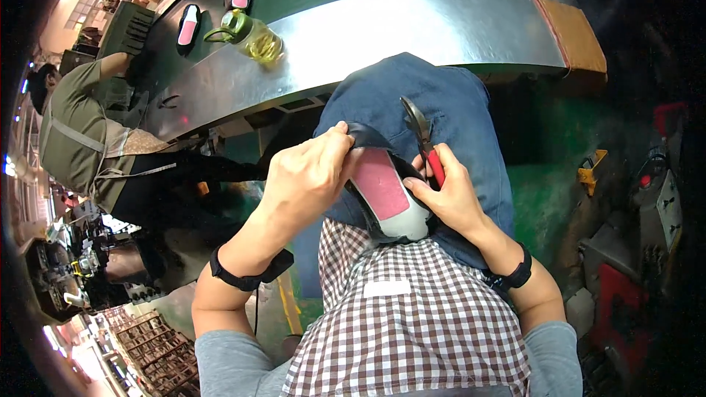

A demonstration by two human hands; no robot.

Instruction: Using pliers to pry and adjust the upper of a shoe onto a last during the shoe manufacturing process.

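Note:
On my lap rests a black shoe upper on a last (382, 187), its underside up, with a pink insole panel and a white heel part. My left hand (305, 176) is closed on the edge of the black material at the far end of the shoe. My right hand (451, 191) wraps the red handles of lasting pliers (419, 126), whose dark jaws point away from me. The right thumb also presses against the side of the shoe. Part of the pliers' handles is hidden in the palm.
A workbench with a metal edge (412, 26) stands ahead. On it are a green-lidded bottle (257, 39) and two similar shoes (189, 28). A co-worker in an olive shirt (73, 132) stands at the left. Machine parts (654, 206) are at the right.

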